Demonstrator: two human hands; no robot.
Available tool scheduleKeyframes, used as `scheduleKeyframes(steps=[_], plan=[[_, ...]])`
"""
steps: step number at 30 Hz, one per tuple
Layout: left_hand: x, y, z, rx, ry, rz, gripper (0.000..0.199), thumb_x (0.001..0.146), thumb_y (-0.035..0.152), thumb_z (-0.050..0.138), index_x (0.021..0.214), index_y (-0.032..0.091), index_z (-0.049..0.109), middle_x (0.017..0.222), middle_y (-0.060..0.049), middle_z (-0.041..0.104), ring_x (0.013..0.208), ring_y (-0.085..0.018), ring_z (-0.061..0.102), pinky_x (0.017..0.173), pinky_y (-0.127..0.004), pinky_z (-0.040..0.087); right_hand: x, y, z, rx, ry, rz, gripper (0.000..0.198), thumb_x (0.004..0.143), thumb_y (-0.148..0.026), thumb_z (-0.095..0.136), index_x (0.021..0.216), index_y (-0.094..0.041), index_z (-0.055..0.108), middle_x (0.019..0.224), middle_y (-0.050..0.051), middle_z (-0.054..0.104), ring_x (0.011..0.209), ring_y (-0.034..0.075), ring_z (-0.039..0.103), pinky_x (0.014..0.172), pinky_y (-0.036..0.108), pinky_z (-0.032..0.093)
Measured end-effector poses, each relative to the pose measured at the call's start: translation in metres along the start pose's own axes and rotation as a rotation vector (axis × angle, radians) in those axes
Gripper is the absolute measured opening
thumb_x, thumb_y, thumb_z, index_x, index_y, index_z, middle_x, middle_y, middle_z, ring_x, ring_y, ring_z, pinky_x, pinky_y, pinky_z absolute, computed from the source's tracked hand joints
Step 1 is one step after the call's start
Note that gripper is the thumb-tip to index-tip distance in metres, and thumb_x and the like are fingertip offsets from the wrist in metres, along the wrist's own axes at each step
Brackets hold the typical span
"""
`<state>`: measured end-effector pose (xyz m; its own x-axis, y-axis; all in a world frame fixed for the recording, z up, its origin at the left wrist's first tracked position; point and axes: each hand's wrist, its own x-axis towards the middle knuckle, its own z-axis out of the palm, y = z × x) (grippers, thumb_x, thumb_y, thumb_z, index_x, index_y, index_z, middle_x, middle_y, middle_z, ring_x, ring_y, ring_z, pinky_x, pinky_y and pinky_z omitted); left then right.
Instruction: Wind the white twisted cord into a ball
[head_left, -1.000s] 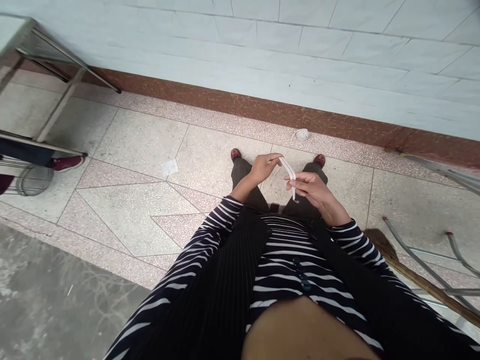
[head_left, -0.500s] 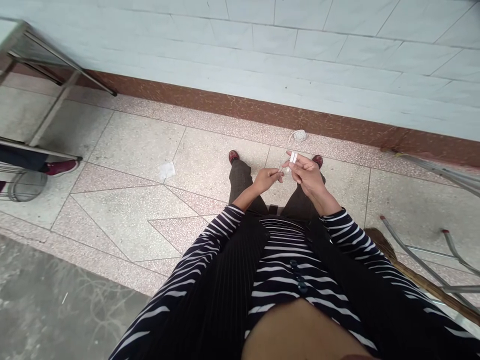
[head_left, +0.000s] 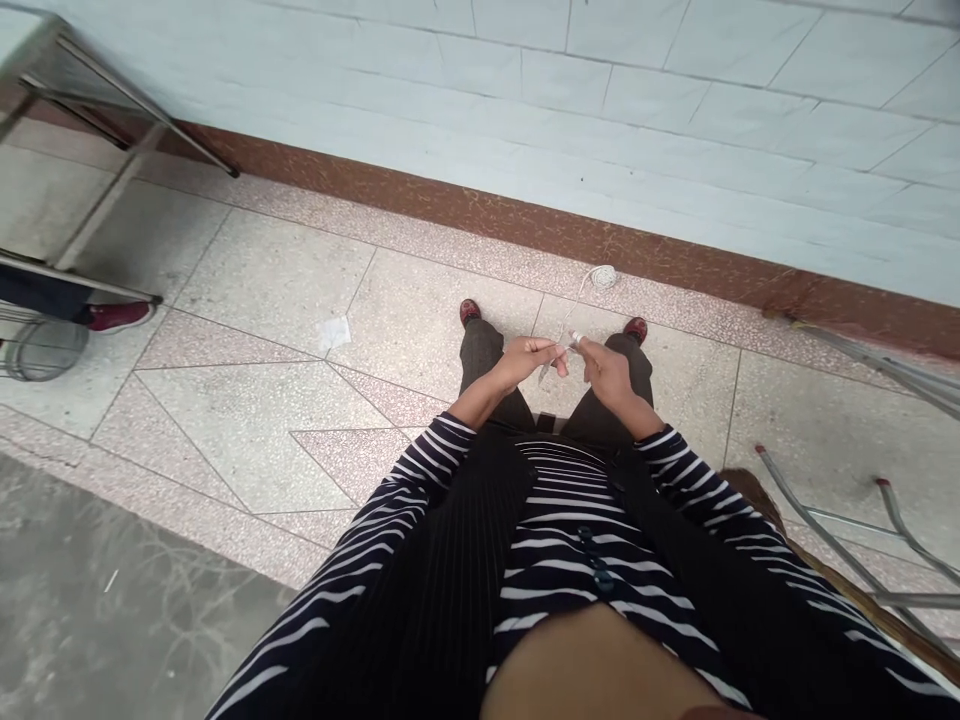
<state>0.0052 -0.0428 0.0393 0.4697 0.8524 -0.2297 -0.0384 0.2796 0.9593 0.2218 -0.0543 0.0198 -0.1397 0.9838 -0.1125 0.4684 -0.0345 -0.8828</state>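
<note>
White yarn [head_left: 581, 288] runs from a coiled bundle [head_left: 603, 277] on the floor near the wall up to my hands. My left hand [head_left: 525, 362] is closed, pinching the yarn between thumb and fingertips in front of my waist. Below those fingers a thin, pale end sticks out, too small to make out. Close on its right is my right hand [head_left: 609, 374], fingers curled toward the left fingertips. A white wrap of the yarn shows round one of its fingers; the rest of its grip is partly hidden.
A metal-framed table [head_left: 112, 190] stands at the left, with another person's red shoe [head_left: 120, 316] and a wire basket [head_left: 49, 348] beneath. White paper [head_left: 334, 332] lies on the floor. Metal legs [head_left: 817, 520] of upturned furniture are at right. A tiled wall [head_left: 525, 120] runs ahead.
My right hand has turned and lowered slightly, so the white loops on its fingers show less. My left hand has rolled over a little, and a thin pale end now shows below it.
</note>
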Motion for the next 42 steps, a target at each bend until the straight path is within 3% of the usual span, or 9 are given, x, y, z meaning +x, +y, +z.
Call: scheduleKeyframes(steps=[4,10,20,23,25,29,36,39,42], plan=[[0.016,0.007,-0.015,0.125,0.066,-0.074,0.049,0.097,0.051,0.074,0.066,0.013,0.074,0.069,-0.008,0.075,0.073,-0.016,0.067,0.083,-0.029,0.05,-0.028,-0.004,0.008,0.032,-0.175,0.054,0.023,0.099,-0.03,0.057,0.097,-0.019,0.076,0.062,0.001,0.062,0.057,0.018,0.054,0.073,0.032,0.045],[0.014,-0.005,-0.01,0.568,0.048,-0.209,0.046,0.094,0.03,0.073,0.05,0.016,0.069,0.042,0.003,0.047,0.052,-0.011,0.039,0.062,-0.029,0.029,-0.058,-0.011,0.026,0.204,-0.355,0.175,0.023,0.09,-0.034,0.052,0.076,-0.021,0.065,0.057,0.001,0.06,0.054,0.017,0.056,0.065,0.029,0.044],[0.005,-0.027,-0.024,0.54,-0.037,-0.315,0.049,0.093,0.045,0.073,0.054,0.015,0.07,0.052,-0.001,0.062,0.054,-0.012,0.043,0.062,-0.027,0.032,-0.055,-0.005,0.04,0.532,-0.419,0.367,0.047,0.082,-0.063,0.072,0.074,-0.018,0.063,0.063,0.001,0.061,0.05,0.01,0.048,0.053,0.025,0.034],[0.003,-0.032,-0.024,0.691,-0.016,-0.293,0.032,0.092,0.035,0.072,0.067,0.016,0.077,0.068,-0.003,0.074,0.068,-0.017,0.063,0.071,-0.027,0.045,-0.051,-0.002,0.045,0.616,-0.4,0.419,0.048,0.069,-0.059,0.088,0.073,-0.016,0.067,0.055,-0.002,0.056,0.046,0.008,0.043,0.05,0.024,0.027],[0.0,-0.038,-0.019,0.783,0.067,-0.147,0.019,0.094,0.027,0.067,0.089,0.019,0.083,0.097,-0.006,0.084,0.096,-0.023,0.075,0.091,-0.03,0.053,-0.047,0.0,0.049,0.692,-0.359,0.458,0.052,0.063,-0.059,0.092,0.082,-0.015,0.072,0.059,-0.003,0.057,0.044,0.007,0.039,0.049,0.024,0.023],[-0.012,-0.057,-0.009,0.691,0.122,0.162,0.044,0.103,0.024,0.044,0.13,0.02,0.079,0.141,-0.011,0.077,0.137,-0.025,0.069,0.124,-0.04,0.047,-0.041,0.004,0.054,0.861,-0.241,0.514,0.06,0.06,-0.06,0.097,0.093,-0.016,0.075,0.069,-0.002,0.06,0.048,0.004,0.037,0.049,0.022,0.023],[-0.02,-0.083,-0.001,0.243,0.051,0.102,0.058,0.094,0.05,0.069,0.14,0.015,0.07,0.111,-0.011,0.08,0.107,-0.027,0.077,0.104,-0.04,0.058,-0.041,0.008,0.065,1.017,-0.19,0.513,0.06,0.055,-0.06,0.102,0.091,-0.018,0.078,0.072,-0.002,0.061,0.047,0.003,0.037,0.045,0.018,0.025],[-0.016,-0.086,0.002,0.198,0.1,0.089,0.063,0.085,0.073,0.075,0.113,0.016,0.077,0.091,-0.007,0.075,0.091,-0.025,0.072,0.093,-0.037,0.056,-0.045,0.004,0.069,1.042,-0.202,0.497,0.063,0.052,-0.059,0.105,0.094,-0.018,0.08,0.071,-0.003,0.061,0.047,0.002,0.039,0.045,0.017,0.028],[-0.013,-0.091,0.003,0.276,0.116,0.105,0.078,0.082,0.095,0.057,0.072,0.018,0.066,0.076,-0.006,0.068,0.082,-0.023,0.065,0.089,-0.036,0.053,-0.046,-0.003,0.069,1.076,-0.208,0.473,0.065,0.052,-0.061,0.106,0.094,-0.019,0.08,0.074,-0.003,0.062,0.046,0.0,0.037,0.045,0.017,0.027]])
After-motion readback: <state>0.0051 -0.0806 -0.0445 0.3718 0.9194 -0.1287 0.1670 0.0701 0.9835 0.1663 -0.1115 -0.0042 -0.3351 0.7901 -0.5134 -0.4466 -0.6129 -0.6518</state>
